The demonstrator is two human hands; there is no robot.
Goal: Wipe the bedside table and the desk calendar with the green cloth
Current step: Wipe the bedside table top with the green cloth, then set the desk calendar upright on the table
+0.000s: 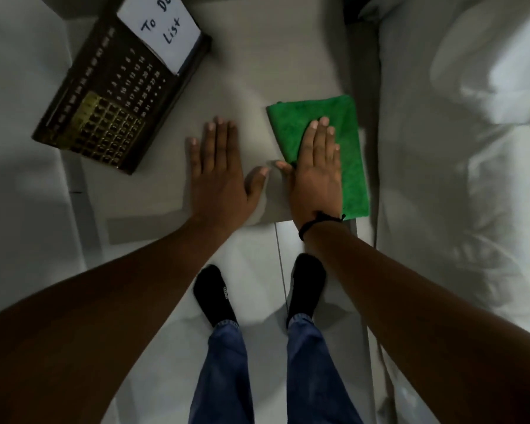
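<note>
The folded green cloth (348,127) lies flat on the right side of the grey bedside table (257,65), close to its right edge. My right hand (315,172) rests palm down on the cloth's left half, fingers straight and together. My left hand (218,169) lies flat on the bare tabletop just left of it, fingers spread, holding nothing. The dark desk calendar (104,105) with gold numbers stands tilted at the table's left side, and a white "To Do List" pad (162,29) is slotted in its top.
A bed with white bedding (471,148) runs along the right, touching the table's side. The table's front edge is just under my wrists. Below it are the pale tiled floor (257,249) and my feet in black socks. A white wall or surface is at the left.
</note>
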